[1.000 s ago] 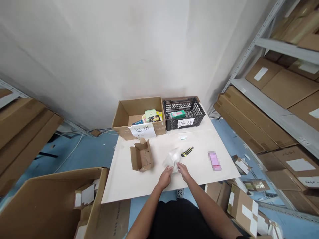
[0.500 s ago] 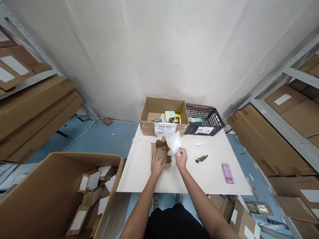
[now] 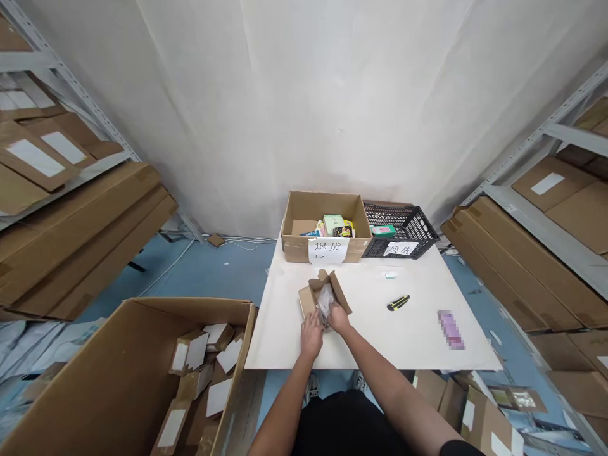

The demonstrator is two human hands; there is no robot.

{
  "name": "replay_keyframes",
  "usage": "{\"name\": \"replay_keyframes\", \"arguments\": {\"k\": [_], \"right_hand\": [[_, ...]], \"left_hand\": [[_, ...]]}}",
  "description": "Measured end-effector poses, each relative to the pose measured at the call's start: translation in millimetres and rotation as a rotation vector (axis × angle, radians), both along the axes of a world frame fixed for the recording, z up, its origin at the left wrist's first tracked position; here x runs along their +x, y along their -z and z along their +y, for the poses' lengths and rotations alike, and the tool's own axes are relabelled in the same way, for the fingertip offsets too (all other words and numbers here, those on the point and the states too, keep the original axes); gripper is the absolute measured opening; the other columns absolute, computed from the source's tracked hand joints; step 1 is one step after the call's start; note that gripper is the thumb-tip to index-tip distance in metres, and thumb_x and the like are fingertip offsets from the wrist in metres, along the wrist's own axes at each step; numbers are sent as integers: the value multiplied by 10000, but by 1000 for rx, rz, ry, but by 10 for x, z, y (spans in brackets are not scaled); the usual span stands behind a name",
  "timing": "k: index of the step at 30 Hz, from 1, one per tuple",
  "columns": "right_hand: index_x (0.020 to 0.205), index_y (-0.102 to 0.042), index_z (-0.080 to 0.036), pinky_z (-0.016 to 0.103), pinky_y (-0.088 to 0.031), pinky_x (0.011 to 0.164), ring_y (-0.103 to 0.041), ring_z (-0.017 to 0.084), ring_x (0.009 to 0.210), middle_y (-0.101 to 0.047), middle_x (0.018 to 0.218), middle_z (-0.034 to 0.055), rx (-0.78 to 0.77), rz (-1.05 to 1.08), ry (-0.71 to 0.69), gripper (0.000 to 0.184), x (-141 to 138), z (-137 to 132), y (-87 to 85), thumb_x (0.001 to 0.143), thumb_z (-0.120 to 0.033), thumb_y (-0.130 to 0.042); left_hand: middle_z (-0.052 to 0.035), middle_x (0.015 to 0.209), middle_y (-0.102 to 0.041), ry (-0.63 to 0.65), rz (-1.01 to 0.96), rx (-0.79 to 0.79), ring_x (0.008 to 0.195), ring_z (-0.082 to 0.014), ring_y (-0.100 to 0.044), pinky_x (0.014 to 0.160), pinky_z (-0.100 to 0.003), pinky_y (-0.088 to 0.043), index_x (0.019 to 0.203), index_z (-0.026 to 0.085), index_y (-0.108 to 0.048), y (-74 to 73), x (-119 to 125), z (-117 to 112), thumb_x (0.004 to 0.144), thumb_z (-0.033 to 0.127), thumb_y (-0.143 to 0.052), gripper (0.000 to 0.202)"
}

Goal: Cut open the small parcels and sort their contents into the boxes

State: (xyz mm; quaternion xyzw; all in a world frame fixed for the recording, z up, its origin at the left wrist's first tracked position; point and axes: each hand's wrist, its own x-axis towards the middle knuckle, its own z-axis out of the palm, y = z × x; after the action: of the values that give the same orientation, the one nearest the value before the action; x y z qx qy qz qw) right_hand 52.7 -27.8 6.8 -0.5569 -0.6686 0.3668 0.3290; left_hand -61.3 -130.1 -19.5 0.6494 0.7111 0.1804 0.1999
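A small open cardboard box (image 3: pixel 306 303) with raised flaps sits on the white table (image 3: pixel 280 345), turned at a slant. Crumpled clear plastic wrap (image 3: pixel 325 299) lies inside it. My right hand (image 3: pixel 339 318) reaches into the box, its fingers closed on the wrap. At the box's near left corner, my left hand (image 3: pixel 311 334) holds the cardboard edge. To the right lie a yellow and black box cutter (image 3: pixel 398 303) and a pinkish-purple item (image 3: pixel 451 329), blurred out.
Behind stand a labelled cardboard box (image 3: pixel 294 249) of small packages and a black plastic crate (image 3: pixel 420 234) with a green packet. A large carton (image 3: pixel 137 367) of small boxes is at left. Shelves with cartons (image 3: pixel 508 266) flank both sides.
My right hand has brought the plastic wrap down into the small box. The box has turned, and my left hand has moved from over its opening to its near edge.
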Motion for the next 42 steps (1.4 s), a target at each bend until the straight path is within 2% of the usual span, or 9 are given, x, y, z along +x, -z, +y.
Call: {"name": "replay_keyframes", "arguments": {"k": [4,7,12,15,21,26,32,38,42], "right_hand": [[1175,-721,-167,504,-440,1150,-533,343,1353,-662,1333,164,154,-99,-85,365,260,-104,-110,826,-242,-644],[1341,-652,-178,555,-375,1207,-413,325,1470,-560,1484,161,327,-247,-136,470,625,-159,-290,876,-224,-595],[1378,-643,-197,593,-350,1202,-133,389,1585,-283,1691,141,279,-498,-184,640,1317,-304,-715,746,-161,-738],[1420,-619,-247,624,-303,1210,12,411,1592,-94,1743,88,297,-606,-56,748,1642,-389,-979,710,-45,-736],[1273,-721,-286,658,-310,1189,12,408,1593,-51,1746,27,358,-628,168,603,2449,-420,-1252,733,-17,-741],[1118,-769,-263,623,-302,1207,-2,373,1599,-92,1745,-6,382,-604,436,537,3445,-561,-1224,718,73,-647],[1077,-769,-276,612,-310,1204,-45,367,1598,-179,1730,-29,310,-655,797,384,4767,-1114,-1122,822,-18,-641],[1041,-767,-249,591,-330,1191,-76,380,1592,-172,1731,-20,242,-774,1096,391,5984,-1927,-1029,776,-4,-617],[1076,-753,-247,641,-293,1188,-33,399,1589,-218,1715,8,124,-863,1313,361,6574,-2424,-1024,801,-59,-612]], "left_hand": [[-21,1593,-496,47,-126,129,1512,-356,-355,1185,-629,-363,985,291,-796,-175,-9,115,913,117,-534,323],[2,1600,-483,106,-126,178,1517,-337,-350,1190,-599,-384,946,297,-795,-326,46,224,908,91,-531,337],[18,1620,-453,320,-81,251,1557,-320,-277,1193,-582,-400,906,281,-790,-666,285,414,933,83,-493,359],[19,1622,-453,503,-34,298,1573,-294,-247,1196,-565,-408,922,268,-779,-954,551,561,965,98,-457,366],[15,1599,-490,818,46,340,1558,-285,-289,1197,-541,-407,945,257,-773,-1508,1333,927,991,122,-458,346],[-39,1507,-591,875,33,355,1510,-307,-378,1176,-578,-413,1044,276,-780,-1673,2369,1189,970,102,-499,338],[-32,1495,-596,1028,-64,362,1498,-309,-389,1204,-584,-377,1043,293,-784,-1638,4088,1253,956,129,-552,297],[-40,1521,-561,1308,-189,309,1507,-299,-365,1226,-554,-357,1023,280,-793,-1505,5855,932,909,79,-567,323],[-35,1585,-491,1466,-164,219,1543,-320,-298,1231,-571,-335,1114,287,-775,-1354,6816,581,887,77,-585,363]]}}
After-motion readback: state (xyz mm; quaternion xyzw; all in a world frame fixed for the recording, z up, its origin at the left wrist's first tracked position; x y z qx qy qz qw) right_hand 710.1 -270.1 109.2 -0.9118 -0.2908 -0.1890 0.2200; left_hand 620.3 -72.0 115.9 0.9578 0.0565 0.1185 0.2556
